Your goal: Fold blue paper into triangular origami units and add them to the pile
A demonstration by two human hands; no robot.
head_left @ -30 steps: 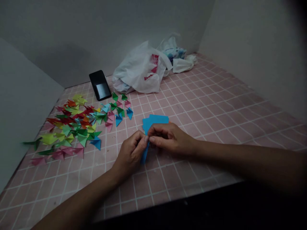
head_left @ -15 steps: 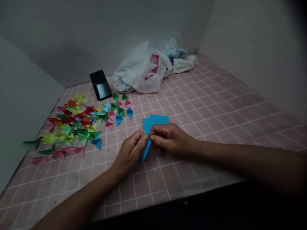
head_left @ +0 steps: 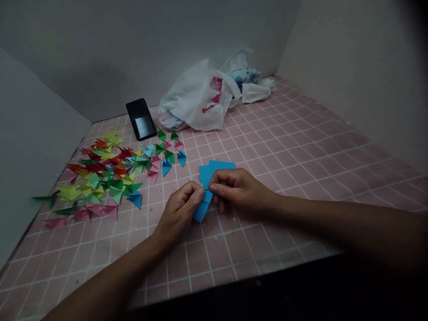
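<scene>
Left hand [head_left: 180, 207] and right hand [head_left: 236, 191] met near mid-table, tips nearly together. Left: thumb and index pinched the blue strip [head_left: 202, 211], other fingers curled under, mostly hidden. Right: thumb and index closed on the same strip at its upper end, narrow grip, rest curled. Strip sat between the hands, lower end pointing to about 7 o'clock, a crease across it. Blue sheets [head_left: 219, 166] lay at 12 o'clock, just past the fingers; couldn't tell if strip touched them. Folded papers [head_left: 115, 195], many colours, spread at 9 to 11 o'clock on the pink cloth [head_left: 284, 169]. Phone [head_left: 141, 119] at 11, white bag [head_left: 190, 100] at 12, smaller bag [head_left: 255, 92] at 1.
</scene>
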